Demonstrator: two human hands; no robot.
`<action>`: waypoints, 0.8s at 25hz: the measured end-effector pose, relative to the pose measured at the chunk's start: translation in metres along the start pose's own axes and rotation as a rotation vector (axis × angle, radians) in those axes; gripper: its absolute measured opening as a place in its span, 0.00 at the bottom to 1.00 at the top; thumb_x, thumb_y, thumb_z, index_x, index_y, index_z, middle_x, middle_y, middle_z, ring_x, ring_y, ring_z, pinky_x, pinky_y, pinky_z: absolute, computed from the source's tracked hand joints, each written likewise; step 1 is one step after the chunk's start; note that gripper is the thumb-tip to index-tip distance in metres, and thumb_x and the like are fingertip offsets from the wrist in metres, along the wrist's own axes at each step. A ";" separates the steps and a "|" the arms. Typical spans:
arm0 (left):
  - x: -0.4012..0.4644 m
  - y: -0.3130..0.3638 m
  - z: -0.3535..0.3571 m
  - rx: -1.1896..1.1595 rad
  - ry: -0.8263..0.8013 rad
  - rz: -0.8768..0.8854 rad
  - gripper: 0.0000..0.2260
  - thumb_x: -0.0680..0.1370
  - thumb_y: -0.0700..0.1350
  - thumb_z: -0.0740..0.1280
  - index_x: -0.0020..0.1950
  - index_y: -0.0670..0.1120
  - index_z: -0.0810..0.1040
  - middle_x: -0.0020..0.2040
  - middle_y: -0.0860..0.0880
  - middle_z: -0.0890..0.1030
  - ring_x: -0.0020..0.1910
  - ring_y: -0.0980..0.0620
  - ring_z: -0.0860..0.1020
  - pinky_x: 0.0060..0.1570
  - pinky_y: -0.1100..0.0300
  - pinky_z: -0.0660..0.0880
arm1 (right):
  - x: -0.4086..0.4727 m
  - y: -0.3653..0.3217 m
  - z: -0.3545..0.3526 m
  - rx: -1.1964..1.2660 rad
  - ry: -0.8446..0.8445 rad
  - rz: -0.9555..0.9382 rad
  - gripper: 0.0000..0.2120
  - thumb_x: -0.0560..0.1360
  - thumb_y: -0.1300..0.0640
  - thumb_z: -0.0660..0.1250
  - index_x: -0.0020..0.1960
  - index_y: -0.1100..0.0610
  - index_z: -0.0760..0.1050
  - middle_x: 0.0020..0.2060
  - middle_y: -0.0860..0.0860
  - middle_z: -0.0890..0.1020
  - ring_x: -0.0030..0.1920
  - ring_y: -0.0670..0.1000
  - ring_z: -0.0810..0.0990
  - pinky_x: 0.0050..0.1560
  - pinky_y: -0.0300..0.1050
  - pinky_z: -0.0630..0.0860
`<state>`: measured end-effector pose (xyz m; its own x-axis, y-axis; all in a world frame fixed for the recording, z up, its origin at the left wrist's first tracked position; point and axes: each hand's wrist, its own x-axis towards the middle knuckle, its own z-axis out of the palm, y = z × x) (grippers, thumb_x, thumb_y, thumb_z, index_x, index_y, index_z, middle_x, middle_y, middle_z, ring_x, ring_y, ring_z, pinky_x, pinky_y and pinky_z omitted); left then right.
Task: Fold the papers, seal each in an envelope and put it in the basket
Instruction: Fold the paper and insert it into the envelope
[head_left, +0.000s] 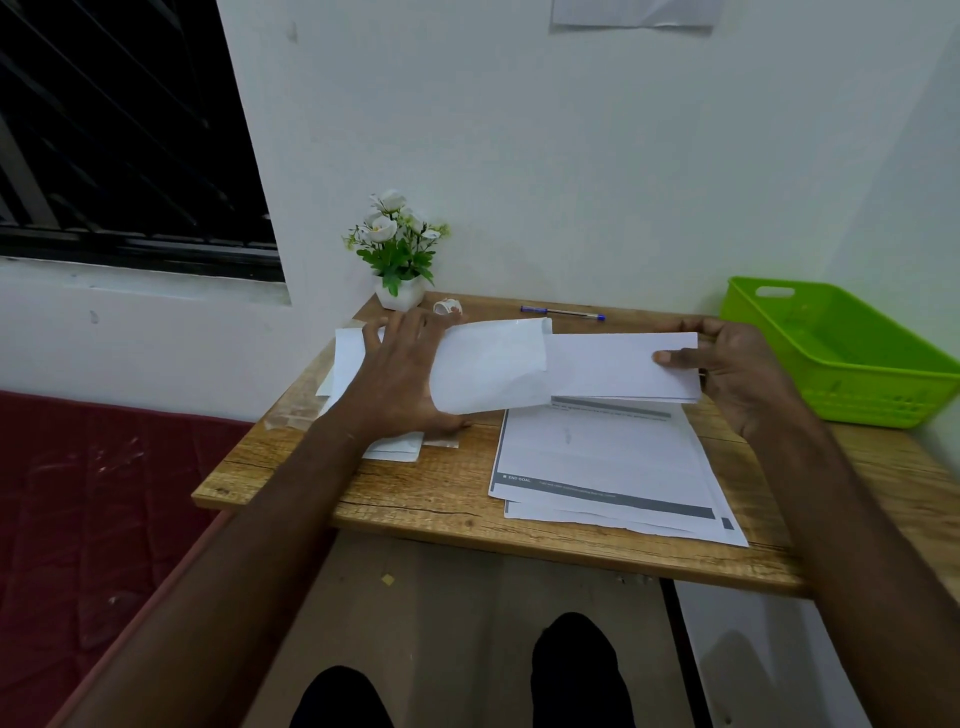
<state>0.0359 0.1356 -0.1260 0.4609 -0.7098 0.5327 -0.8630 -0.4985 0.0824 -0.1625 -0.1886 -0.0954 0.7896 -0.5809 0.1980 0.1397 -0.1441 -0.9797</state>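
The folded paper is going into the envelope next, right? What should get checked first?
1. Folded paper gripped by right hand: ok.
2. Envelope held by left hand: ok.
3. Envelope mouth open toward the paper: ok, flap lifted.
4. Paper fully inside: not ok, most still sticks out.
5. Tape roll on the table for sealing: ok.
6. Green basket has room: ok, looks empty.

Desk (447, 499): wooden top, set against a white wall.
Plant (397, 249): white flowers in a white pot, at the desk's far left corner.
Tape roll (445, 305): small, just right of the plant.
Pen (563, 312): blue, lying along the desk's far edge, right of the tape roll.
Window (119, 135): dark, barred, up left of the desk.
Mattress (93, 499): dark red, left of the desk.
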 end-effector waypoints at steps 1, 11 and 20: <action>0.000 0.001 0.000 -0.007 0.002 -0.001 0.49 0.61 0.69 0.74 0.76 0.49 0.65 0.69 0.47 0.70 0.69 0.44 0.68 0.71 0.42 0.58 | -0.001 0.001 0.003 0.030 0.027 -0.006 0.14 0.65 0.69 0.78 0.46 0.56 0.82 0.43 0.55 0.87 0.42 0.55 0.85 0.43 0.46 0.82; 0.000 0.009 -0.001 -0.068 -0.010 0.010 0.50 0.61 0.72 0.69 0.78 0.51 0.63 0.71 0.47 0.69 0.69 0.45 0.68 0.69 0.42 0.61 | -0.009 0.016 0.053 -0.035 0.038 -0.119 0.08 0.72 0.60 0.78 0.50 0.60 0.85 0.47 0.53 0.89 0.46 0.53 0.88 0.46 0.44 0.83; 0.000 0.010 -0.001 -0.103 0.076 -0.031 0.48 0.61 0.72 0.69 0.76 0.50 0.65 0.68 0.47 0.71 0.68 0.45 0.69 0.67 0.43 0.61 | -0.012 0.011 0.050 0.020 0.096 -0.055 0.04 0.76 0.58 0.73 0.43 0.56 0.83 0.36 0.51 0.85 0.30 0.52 0.83 0.26 0.40 0.73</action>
<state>0.0270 0.1311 -0.1248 0.4742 -0.6529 0.5907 -0.8669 -0.4632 0.1840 -0.1403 -0.1434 -0.1101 0.7197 -0.6467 0.2528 0.1940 -0.1623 -0.9675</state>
